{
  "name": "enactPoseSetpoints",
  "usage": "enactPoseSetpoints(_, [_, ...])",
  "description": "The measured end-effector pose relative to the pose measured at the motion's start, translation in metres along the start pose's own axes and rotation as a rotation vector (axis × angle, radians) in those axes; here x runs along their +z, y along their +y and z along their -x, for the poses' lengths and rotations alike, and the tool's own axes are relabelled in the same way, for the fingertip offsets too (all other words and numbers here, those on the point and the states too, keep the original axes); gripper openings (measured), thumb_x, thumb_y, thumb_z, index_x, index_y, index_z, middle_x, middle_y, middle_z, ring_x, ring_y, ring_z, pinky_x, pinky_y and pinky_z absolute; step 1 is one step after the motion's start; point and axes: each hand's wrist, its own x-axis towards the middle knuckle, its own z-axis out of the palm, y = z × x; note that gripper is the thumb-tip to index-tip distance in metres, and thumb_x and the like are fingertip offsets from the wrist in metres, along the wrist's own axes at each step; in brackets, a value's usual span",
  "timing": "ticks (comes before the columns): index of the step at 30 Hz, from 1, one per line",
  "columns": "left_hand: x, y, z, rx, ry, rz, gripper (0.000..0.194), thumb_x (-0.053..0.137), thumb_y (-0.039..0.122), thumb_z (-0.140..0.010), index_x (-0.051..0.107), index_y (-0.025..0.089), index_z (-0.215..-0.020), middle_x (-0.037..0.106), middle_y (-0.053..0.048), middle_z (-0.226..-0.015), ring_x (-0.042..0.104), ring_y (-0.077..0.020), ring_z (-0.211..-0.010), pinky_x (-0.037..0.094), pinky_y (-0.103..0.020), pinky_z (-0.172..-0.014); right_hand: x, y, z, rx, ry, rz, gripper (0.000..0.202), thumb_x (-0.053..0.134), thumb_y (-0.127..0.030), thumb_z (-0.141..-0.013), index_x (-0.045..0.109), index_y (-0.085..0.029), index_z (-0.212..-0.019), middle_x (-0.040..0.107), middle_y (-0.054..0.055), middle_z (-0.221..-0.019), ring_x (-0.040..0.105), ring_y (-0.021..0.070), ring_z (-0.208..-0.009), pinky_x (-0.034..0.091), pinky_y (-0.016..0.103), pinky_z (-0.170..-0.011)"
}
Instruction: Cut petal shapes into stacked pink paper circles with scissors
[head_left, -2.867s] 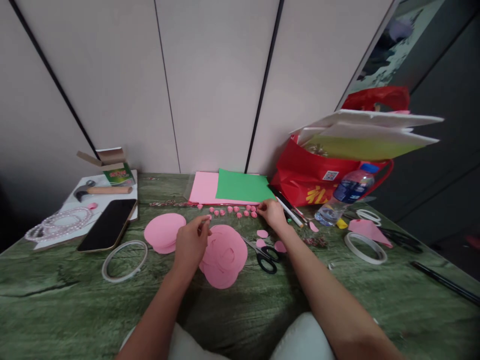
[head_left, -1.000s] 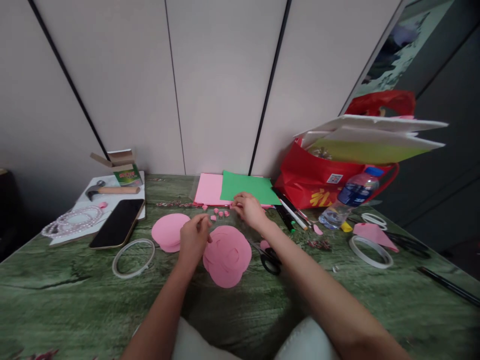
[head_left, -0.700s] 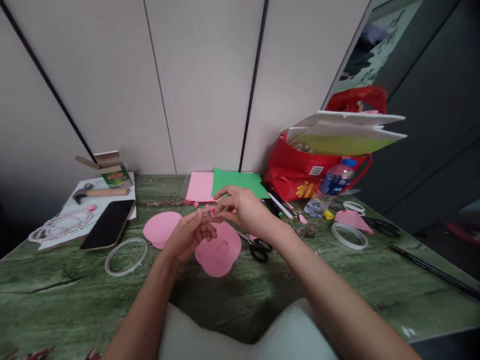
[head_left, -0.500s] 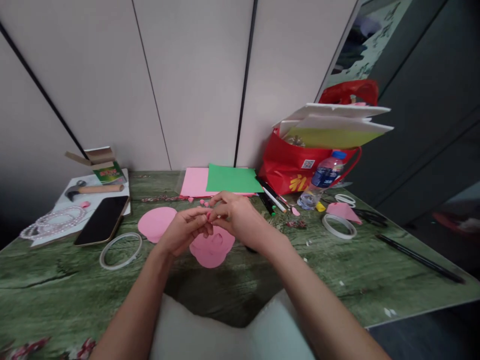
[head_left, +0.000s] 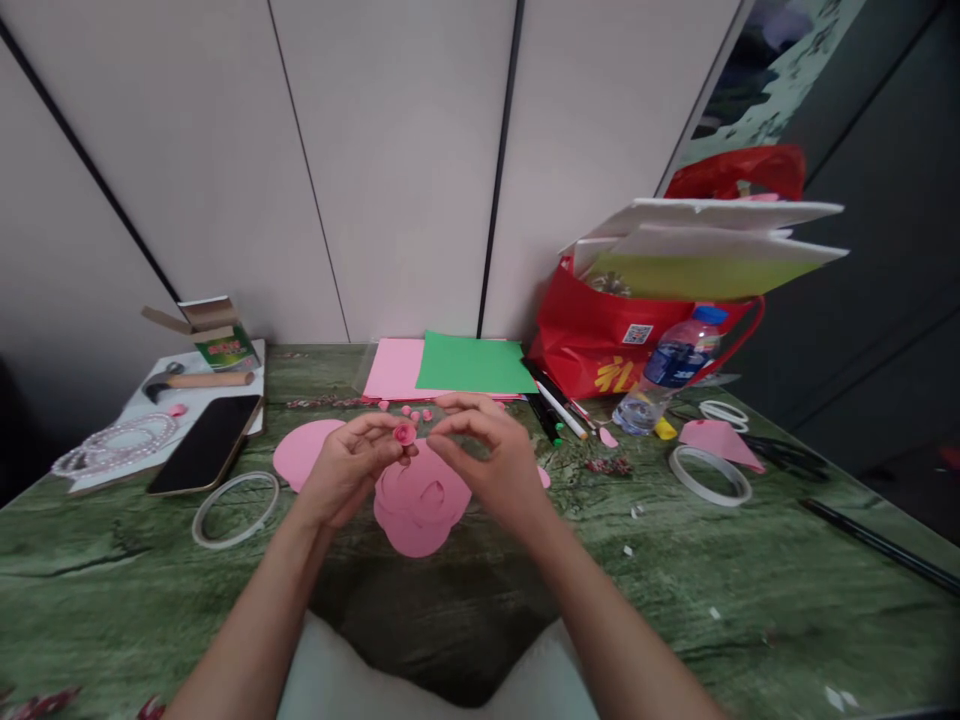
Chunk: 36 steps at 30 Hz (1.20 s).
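Between the thumb and fingers of my left hand (head_left: 346,465) is a small rolled pink paper flower (head_left: 405,433), its spiral face showing. Just right of it my right hand (head_left: 487,450) is raised with thumb and fingertips a little apart, nothing visible between them. Below both hands lies a pink petal-shaped paper piece (head_left: 420,510) with a curl on its surface. Another pink paper shape (head_left: 301,452) rests beside my left hand, partly covered by it. Several tiny pink pieces (head_left: 416,414) sit just behind the hands.
Pink and green paper (head_left: 476,364) lies at the back. Markers (head_left: 559,407), a water bottle (head_left: 671,370), a red bag (head_left: 585,330) and a tape roll (head_left: 709,475) are on the right. A phone (head_left: 206,445), hammer (head_left: 210,380), beads (head_left: 116,445) and another tape ring (head_left: 236,510) are left.
My right hand has drawn away to the right from the small flower, which now shows in my left hand's fingers. The view has shifted slightly.
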Motion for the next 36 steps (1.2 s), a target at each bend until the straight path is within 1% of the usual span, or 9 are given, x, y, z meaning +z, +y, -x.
enactPoseSetpoints(4, [0.001, 0.0, 0.0, -0.01, 0.027, -0.01, 0.022, 0.074, 0.014, -0.057, 0.065, 0.016, -0.078, 0.068, -0.003, -0.079, 0.062, -0.0103, -0.066, 0.049, -0.02, -0.062, 0.007, 0.0, 0.004, -0.018, -0.035, 0.087, 0.005, 0.063, -0.019, -0.073, 0.066, -0.022, -0.073, 0.059, 0.005, -0.1, 0.055, 0.0166, -0.096, 0.043, 0.034, -0.086])
enactPoseSetpoints(8, [0.004, 0.0, 0.001, -0.002, 0.045, -0.019, 0.024, 0.075, 0.013, -0.055, 0.065, 0.015, -0.077, 0.068, -0.004, -0.084, 0.062, -0.0116, -0.073, 0.05, -0.021, -0.066, 0.014, 0.002, 0.006, -0.049, -0.009, 0.128, 0.008, 0.061, -0.016, -0.074, 0.066, -0.022, -0.075, 0.058, 0.005, -0.103, 0.055, 0.0173, -0.098, 0.041, 0.035, -0.087])
enactPoseSetpoints(11, [0.006, -0.001, 0.001, 0.012, 0.043, -0.051, 0.024, 0.075, 0.012, -0.054, 0.065, 0.015, -0.076, 0.068, -0.004, -0.084, 0.063, -0.0122, -0.072, 0.051, -0.023, -0.067, 0.016, 0.004, 0.007, -0.038, 0.034, 0.163, 0.009, 0.06, -0.016, -0.074, 0.066, -0.023, -0.074, 0.058, 0.005, -0.1, 0.055, 0.0183, -0.097, 0.04, 0.037, -0.088])
enactPoseSetpoints(13, [0.006, -0.001, 0.001, 0.013, 0.043, -0.075, 0.023, 0.075, 0.012, -0.055, 0.065, 0.015, -0.076, 0.068, -0.004, -0.083, 0.063, -0.0121, -0.069, 0.051, -0.023, -0.066, 0.015, 0.005, 0.007, -0.023, 0.052, 0.177, 0.009, 0.061, -0.016, -0.074, 0.066, -0.023, -0.074, 0.059, 0.005, -0.099, 0.055, 0.0185, -0.095, 0.041, 0.037, -0.087])
enactPoseSetpoints(15, [0.007, -0.001, 0.001, 0.01, 0.036, -0.084, 0.023, 0.074, 0.012, -0.055, 0.065, 0.015, -0.076, 0.068, -0.003, -0.081, 0.063, -0.0116, -0.068, 0.051, -0.023, -0.066, 0.015, 0.006, 0.006, -0.018, 0.056, 0.18, 0.009, 0.061, -0.016, -0.073, 0.066, -0.022, -0.074, 0.059, 0.005, -0.098, 0.055, 0.0183, -0.094, 0.042, 0.035, -0.085])
enactPoseSetpoints(18, [0.006, -0.001, 0.0, 0.011, 0.033, -0.097, 0.023, 0.074, 0.012, -0.055, 0.065, 0.016, -0.076, 0.068, -0.003, -0.08, 0.063, -0.0113, -0.069, 0.05, -0.021, -0.066, 0.015, 0.006, 0.006, -0.013, 0.052, 0.184, 0.009, 0.061, -0.016, -0.073, 0.067, -0.022, -0.074, 0.06, 0.005, -0.098, 0.056, 0.0183, -0.093, 0.041, 0.037, -0.086])
enactPoseSetpoints(24, [0.002, -0.006, -0.001, 0.025, 0.026, -0.167, 0.025, 0.074, 0.012, -0.055, 0.064, 0.015, -0.078, 0.068, -0.003, -0.08, 0.063, -0.0129, -0.071, 0.051, -0.023, -0.067, 0.017, 0.008, 0.007, 0.001, 0.065, 0.18, 0.007, 0.063, -0.016, -0.071, 0.067, -0.022, -0.071, 0.06, 0.005, -0.095, 0.057, 0.0182, -0.09, 0.041, 0.037, -0.085])
enactPoseSetpoints(32, [0.002, -0.008, -0.002, 0.04, 0.043, -0.22, 0.026, 0.076, 0.013, -0.053, 0.065, 0.015, -0.077, 0.068, -0.003, -0.081, 0.063, -0.0129, -0.07, 0.052, -0.023, -0.065, 0.018, 0.013, 0.007, 0.038, 0.026, 0.199, 0.007, 0.062, -0.015, -0.071, 0.064, -0.021, -0.069, 0.061, 0.005, -0.098, 0.056, 0.0189, -0.091, 0.041, 0.036, -0.085])
enactPoseSetpoints(36, [0.003, -0.008, -0.001, 0.038, 0.039, -0.236, 0.026, 0.076, 0.015, -0.053, 0.066, 0.016, -0.077, 0.068, -0.003, -0.079, 0.063, -0.0136, -0.069, 0.052, -0.025, -0.066, 0.018, 0.014, 0.008, -0.005, 0.003, 0.251, 0.007, 0.057, -0.014, -0.073, 0.061, -0.02, -0.07, 0.06, 0.006, -0.1, 0.055, 0.0195, -0.094, 0.041, 0.036, -0.085])
